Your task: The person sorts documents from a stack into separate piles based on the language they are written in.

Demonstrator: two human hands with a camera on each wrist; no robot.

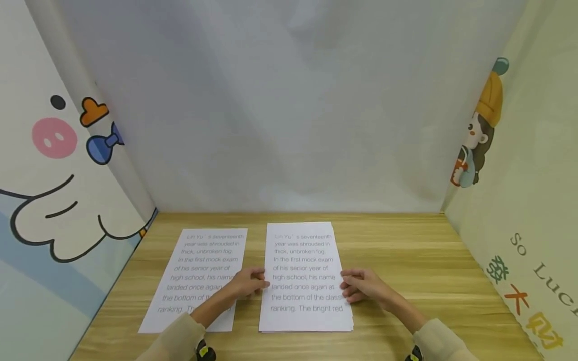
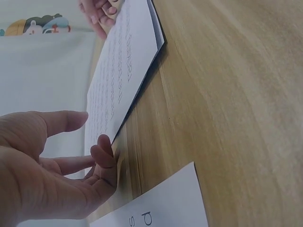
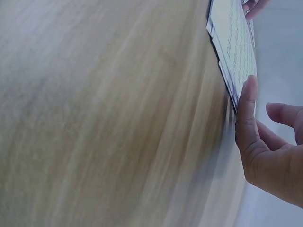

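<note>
A small stack of printed paper sheets (image 1: 300,278) lies on the wooden table, its sheets slightly uneven along the right and lower edges. My left hand (image 1: 249,283) is at the stack's left edge, fingertips right at the paper. In the left wrist view that hand (image 2: 66,165) has its thumb apart from loosely bent fingers. At the right edge, my right hand (image 1: 363,286) touches the sheets with its fingertips. The right wrist view shows a fairly straight finger (image 3: 247,106) along the stack's side, thumb apart.
Another printed sheet (image 1: 198,271) lies to the left, partly under my left forearm in the head view. The wooden table (image 1: 397,250) meets a pale back wall (image 1: 293,125). Side panels with cartoon prints, a white figure (image 1: 67,190) and a capped figure (image 1: 485,120), flank it.
</note>
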